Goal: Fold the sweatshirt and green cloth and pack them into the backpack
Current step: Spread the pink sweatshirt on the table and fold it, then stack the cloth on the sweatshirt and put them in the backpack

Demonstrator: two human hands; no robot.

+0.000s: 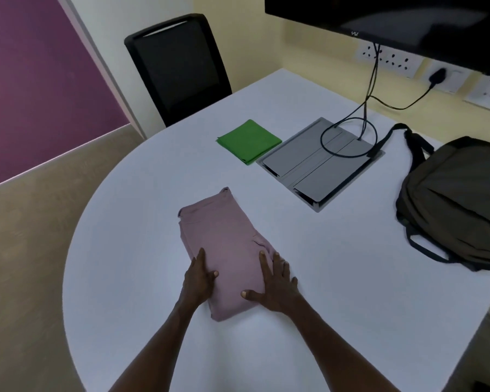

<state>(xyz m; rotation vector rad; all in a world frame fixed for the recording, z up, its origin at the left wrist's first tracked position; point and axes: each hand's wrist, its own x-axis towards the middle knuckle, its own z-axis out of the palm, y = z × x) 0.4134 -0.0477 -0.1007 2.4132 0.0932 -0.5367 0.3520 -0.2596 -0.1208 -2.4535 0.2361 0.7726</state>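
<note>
Folded pink sweatshirt (pixel 227 250) on the counter (pixel 337 278), pressed flat under left hand (pixel 197 281) and right hand (pixel 276 287), fingers straight, gripping nothing. Beyond the sweatshirt, folded green cloth (pixel 249 142); to its right, backpack (pixel 458 202).

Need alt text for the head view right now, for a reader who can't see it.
Both hands, left hand and right hand, press flat on a folded pink sweatshirt on a white table. A folded green cloth lies farther back; the backpack lies at right.

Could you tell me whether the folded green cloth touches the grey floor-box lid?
Cannot tell: in the head view, green cloth meets grey lid without visible gap.
</note>
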